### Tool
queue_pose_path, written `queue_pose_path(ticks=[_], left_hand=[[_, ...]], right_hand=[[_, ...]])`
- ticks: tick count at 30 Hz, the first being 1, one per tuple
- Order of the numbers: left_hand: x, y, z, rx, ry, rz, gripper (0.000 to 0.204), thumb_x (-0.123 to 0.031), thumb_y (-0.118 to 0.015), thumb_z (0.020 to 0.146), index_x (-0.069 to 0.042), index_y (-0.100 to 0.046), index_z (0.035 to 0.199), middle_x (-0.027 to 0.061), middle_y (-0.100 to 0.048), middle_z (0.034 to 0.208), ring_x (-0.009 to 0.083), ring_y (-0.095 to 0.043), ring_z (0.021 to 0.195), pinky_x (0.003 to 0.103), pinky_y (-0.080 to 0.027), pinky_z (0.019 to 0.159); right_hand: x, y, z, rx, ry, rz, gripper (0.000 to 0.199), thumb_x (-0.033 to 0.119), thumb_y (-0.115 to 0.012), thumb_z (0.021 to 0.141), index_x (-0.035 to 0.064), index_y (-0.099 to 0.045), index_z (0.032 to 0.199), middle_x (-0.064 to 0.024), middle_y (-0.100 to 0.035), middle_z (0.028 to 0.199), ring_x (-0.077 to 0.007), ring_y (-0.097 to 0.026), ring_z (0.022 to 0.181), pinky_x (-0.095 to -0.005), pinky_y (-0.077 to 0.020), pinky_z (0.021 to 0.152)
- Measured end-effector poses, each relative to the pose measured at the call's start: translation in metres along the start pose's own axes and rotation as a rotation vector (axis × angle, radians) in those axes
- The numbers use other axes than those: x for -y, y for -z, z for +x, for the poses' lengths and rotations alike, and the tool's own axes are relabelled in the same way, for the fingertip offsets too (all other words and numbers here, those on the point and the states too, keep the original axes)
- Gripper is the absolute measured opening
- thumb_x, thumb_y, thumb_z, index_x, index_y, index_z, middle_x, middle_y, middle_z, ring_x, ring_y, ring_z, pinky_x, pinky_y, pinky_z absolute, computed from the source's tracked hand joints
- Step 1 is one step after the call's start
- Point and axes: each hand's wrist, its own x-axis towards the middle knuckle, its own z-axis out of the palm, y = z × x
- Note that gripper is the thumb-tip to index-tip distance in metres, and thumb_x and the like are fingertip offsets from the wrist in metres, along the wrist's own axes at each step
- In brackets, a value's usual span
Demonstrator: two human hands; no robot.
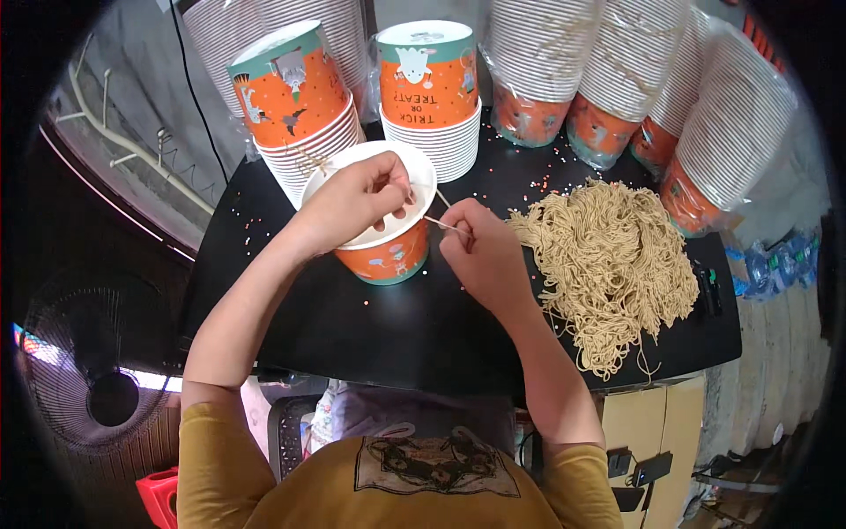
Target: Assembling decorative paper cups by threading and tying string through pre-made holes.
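Observation:
An orange paper bucket with a white inside and a green base band stands upright at the table's middle. My left hand reaches over its rim, fingers curled in a pinch at the inner right wall; what they hold is hidden. Just right of the bucket, my right hand is closed on a thin tan cord. That cord runs from the bucket's right side into my fingers, with a second stretch of it slanting above. To the right lies a large tangled heap of tan cords.
Behind the bucket stand two upside-down stacks of orange buckets, the left one close to my left wrist. Plastic-wrapped bucket stacks line the far right. Small beads dot the black table. A fan stands at left.

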Motion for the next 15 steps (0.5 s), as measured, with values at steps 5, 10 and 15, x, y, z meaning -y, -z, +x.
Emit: queue_pose_path(ticks=[5, 10, 15], left_hand=[[-0.005, -0.005, 0.001, -0.038, 0.056, -0.218, 0.014, -0.021, -0.052, 0.098, -0.007, -0.052, 0.093, 0.0033, -0.066, 0.092, 0.0071, -0.06, 0.08, 0.021, -0.045, 0.062], [-0.008, -0.011, 0.008, -0.015, 0.103, -0.308, 0.012, -0.021, -0.051, 0.099, -0.009, -0.051, 0.095, 0.0009, -0.064, 0.084, 0.0056, -0.057, 0.071, 0.021, -0.043, 0.058], [-0.006, -0.016, 0.012, 0.029, 0.093, -0.372, 0.009, -0.017, -0.053, 0.096, -0.009, -0.052, 0.097, -0.0018, -0.055, 0.072, 0.0044, -0.05, 0.061, 0.019, -0.04, 0.054]], right_hand=[[-0.003, 0.001, 0.004, -0.091, 0.129, -0.055, 0.009, 0.001, -0.06, 0.08, 0.0044, -0.056, 0.087, -0.011, -0.053, 0.078, -0.0296, -0.057, 0.067, -0.039, -0.0473, 0.062], [-0.007, 0.004, 0.009, -0.215, 0.301, -0.147, 0.009, 0.001, -0.062, 0.081, 0.0056, -0.061, 0.088, -0.0098, -0.053, 0.078, -0.0282, -0.056, 0.073, -0.0375, -0.0462, 0.066], [-0.003, 0.012, 0.012, -0.37, 0.33, -0.257, 0.014, 0.002, -0.065, 0.08, 0.0064, -0.068, 0.094, -0.0089, -0.051, 0.079, -0.0254, -0.054, 0.071, -0.035, -0.0448, 0.064]])
